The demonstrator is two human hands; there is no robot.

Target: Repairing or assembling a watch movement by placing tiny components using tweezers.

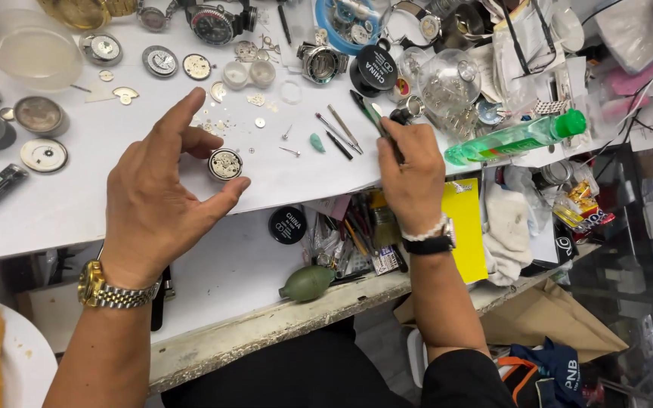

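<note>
**Steel watch movement between my left fingertips**

Steel and brass parts lie scattered across the white bench sheet point(77, 204) in front of me. My left hand point(156, 193) is lifted above the sheet, fingers curved in a loose C, and the round watch movement point(225, 164) sits between the thumb tip and a fingertip; I cannot tell whether I am pinching it or only framing it. My right hand point(411, 175) is closed around a dark-handled tool point(378, 125) whose green-tipped end points up and away from me. Just left of that tool, two thin screwdrivers point(341, 130) rest on the sheet, with a small teal pad point(317, 143) beside them. Near the bench's front edge I see a green rubber blower point(306, 284), and a green plastic bottle point(519, 137) lies on its side to the right.
</note>
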